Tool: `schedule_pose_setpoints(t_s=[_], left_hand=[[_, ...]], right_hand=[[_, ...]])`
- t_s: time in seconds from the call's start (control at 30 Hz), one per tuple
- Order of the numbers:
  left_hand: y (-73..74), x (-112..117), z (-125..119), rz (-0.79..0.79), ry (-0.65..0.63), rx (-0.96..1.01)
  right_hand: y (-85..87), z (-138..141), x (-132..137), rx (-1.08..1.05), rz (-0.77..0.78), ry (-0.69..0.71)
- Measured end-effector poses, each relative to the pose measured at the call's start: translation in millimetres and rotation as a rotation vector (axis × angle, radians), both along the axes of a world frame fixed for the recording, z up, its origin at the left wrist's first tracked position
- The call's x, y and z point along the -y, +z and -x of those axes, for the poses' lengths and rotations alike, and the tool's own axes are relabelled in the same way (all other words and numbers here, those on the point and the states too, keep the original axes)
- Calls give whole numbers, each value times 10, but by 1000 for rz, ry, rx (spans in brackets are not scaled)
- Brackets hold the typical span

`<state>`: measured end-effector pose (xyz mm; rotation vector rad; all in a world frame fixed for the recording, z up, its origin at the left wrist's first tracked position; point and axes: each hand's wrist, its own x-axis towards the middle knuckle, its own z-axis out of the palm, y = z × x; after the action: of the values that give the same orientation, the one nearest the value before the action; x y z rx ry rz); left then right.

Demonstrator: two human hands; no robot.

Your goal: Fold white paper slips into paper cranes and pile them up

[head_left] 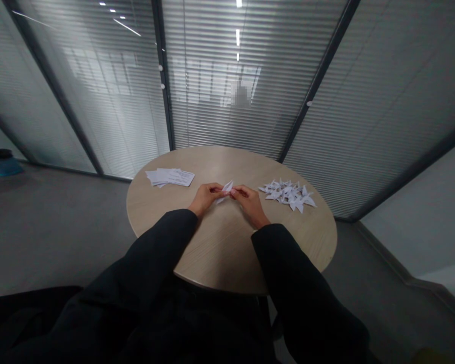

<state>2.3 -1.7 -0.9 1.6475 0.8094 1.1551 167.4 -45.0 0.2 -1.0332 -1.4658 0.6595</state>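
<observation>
The left hand (206, 199) of the person pinches a small folded paper (228, 186) between the thumb and the fingers. The right hand (249, 204) grasps the same paper from its other side, also with the fingertips. The paper is between the two hands, above the middle of a round table (227, 161). If this paper is the centre of a clock and the person is at six o'clock, the left hand comes from eight and the right hand from four. Dark sleeves (291, 273) cover both arms. Near nine o'clock, a loose stack of paper sheets (172, 177) lies on the table, with print on some of them. At three o'clock lies a pile of pointed folded papers (287, 193). Beyond the table, at twelve, stand glass panels with blinds (227, 121). Far at nine, a blue bin (3, 165) rests on the grey floor (72, 222).
</observation>
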Motion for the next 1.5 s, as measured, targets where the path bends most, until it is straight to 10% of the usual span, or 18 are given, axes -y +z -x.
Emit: schedule_pose_setpoints(t_s=[0.8,1.5], left_hand=[[-25,67,-22,179,-203,76],[-49,47,-44,75,-137,-6]], right_hand=[[16,-51,-11,-22,-34,-112],[-17,-19,-19,-30,7,1]])
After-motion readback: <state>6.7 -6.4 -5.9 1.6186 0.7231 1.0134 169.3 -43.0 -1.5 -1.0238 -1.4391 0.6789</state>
